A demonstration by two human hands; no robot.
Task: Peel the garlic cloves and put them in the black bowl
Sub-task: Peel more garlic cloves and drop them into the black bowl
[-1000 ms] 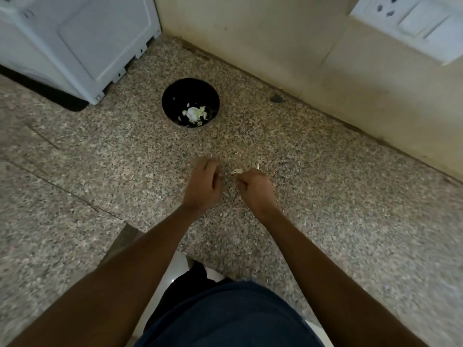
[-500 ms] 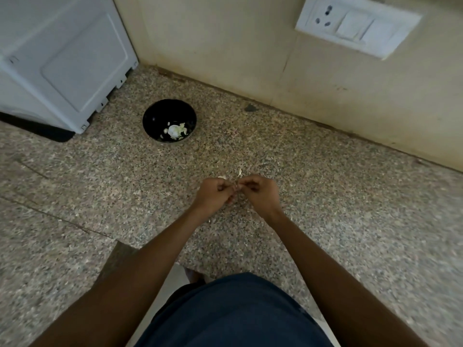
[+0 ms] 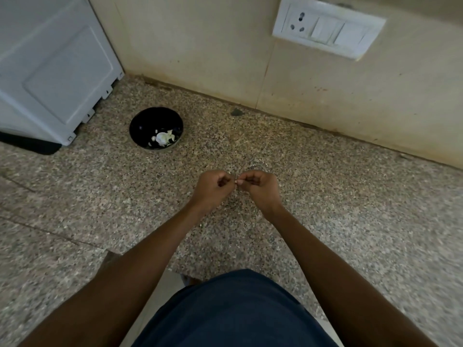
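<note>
Now both hands were raised clear of the bench (image 3: 325, 196) and drawn together, whereas a second before they had been low on its speckled surface beside loose scraps of skin. The left hand (image 3: 213, 190) and the right hand (image 3: 256, 187) each had curled fingers (image 3: 246, 177), and between the two sets of fingertips a small pale garlic clove (image 3: 237, 181) was pinched, mostly hidden. The scraps seen earlier just beyond the fingers could no longer be made out. The black bowl (image 3: 140, 123) stood well beyond and to the left of the fingers, holding pale peeled pieces (image 3: 162, 137), near a white appliance (image 3: 55, 71). Judged from this, a fresh clove had been picked up and peeling was in hand; its transfer to the bowl was not yet done.
</note>
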